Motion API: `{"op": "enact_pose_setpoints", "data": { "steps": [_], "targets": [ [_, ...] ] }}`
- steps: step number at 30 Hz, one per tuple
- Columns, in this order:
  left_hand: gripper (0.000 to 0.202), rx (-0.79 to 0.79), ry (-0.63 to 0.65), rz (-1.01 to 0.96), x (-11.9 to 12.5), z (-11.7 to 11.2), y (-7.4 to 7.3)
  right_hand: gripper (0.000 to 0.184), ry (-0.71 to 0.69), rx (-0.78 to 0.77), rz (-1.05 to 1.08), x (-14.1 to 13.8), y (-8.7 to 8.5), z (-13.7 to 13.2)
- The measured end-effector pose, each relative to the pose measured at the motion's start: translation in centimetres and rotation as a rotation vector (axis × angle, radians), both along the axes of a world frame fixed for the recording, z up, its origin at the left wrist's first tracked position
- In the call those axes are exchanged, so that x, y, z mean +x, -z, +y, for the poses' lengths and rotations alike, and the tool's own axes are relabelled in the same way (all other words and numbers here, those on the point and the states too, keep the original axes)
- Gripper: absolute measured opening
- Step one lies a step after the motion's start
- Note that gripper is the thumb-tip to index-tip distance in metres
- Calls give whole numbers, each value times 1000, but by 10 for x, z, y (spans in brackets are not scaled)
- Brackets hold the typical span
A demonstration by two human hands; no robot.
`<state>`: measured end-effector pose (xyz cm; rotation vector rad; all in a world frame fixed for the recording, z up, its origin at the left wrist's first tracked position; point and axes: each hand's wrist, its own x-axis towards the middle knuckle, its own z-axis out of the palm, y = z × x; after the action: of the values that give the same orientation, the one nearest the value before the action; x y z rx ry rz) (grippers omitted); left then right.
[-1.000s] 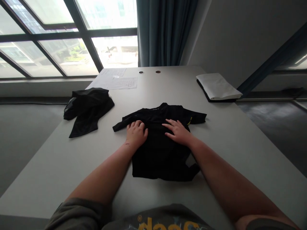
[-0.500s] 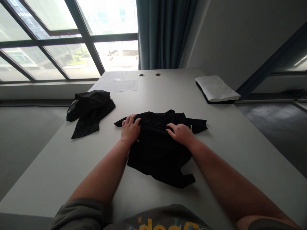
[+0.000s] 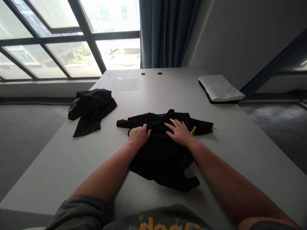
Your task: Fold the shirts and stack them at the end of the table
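A: Where does the shirt [image 3: 163, 156] lie?

B: On the pale desk [image 3: 240, 153], directly before the person; it is black, with the collar [image 3: 170, 111] toward the far end, a sleeve [image 3: 202, 125] pointing out at either side, and an uneven near edge that juts into a flap at the right

A: And the left hand [image 3: 139, 134]?

B: It rests on the left part of the shirt, below the sleeve on that side; its fingers are curled, the thumb set a little apart, and whether they pinch the fabric cannot be told

A: How is the right hand [image 3: 177, 131] placed?

B: Palm down on the upper right part of the shirt, fingers spread; a small yellow patch [image 3: 193, 130] shows just beside it, near the right sleeve

A: What else is on the desk?

B: At the left, a rumpled black cloth [image 3: 92, 108], well apart from the shirt; behind that, printed papers [image 3: 126, 84]; at the far right, a folded white cloth [image 3: 220, 88] on top of a dark layer [image 3: 224, 102]; near the far edge, two round holes [image 3: 160, 73]
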<state>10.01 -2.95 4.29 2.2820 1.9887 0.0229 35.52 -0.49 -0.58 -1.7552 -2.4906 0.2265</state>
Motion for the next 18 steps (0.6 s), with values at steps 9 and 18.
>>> {"op": "enact_pose_setpoints", "data": {
  "steps": [9,18],
  "targets": [
    [50,50,25,47,18,-17,-1,73,198,-138,-18,-15,-1,17],
    [69,18,-76,-24,23,-3,21,73,243,-71,37,7,9,82]
  ]
}}
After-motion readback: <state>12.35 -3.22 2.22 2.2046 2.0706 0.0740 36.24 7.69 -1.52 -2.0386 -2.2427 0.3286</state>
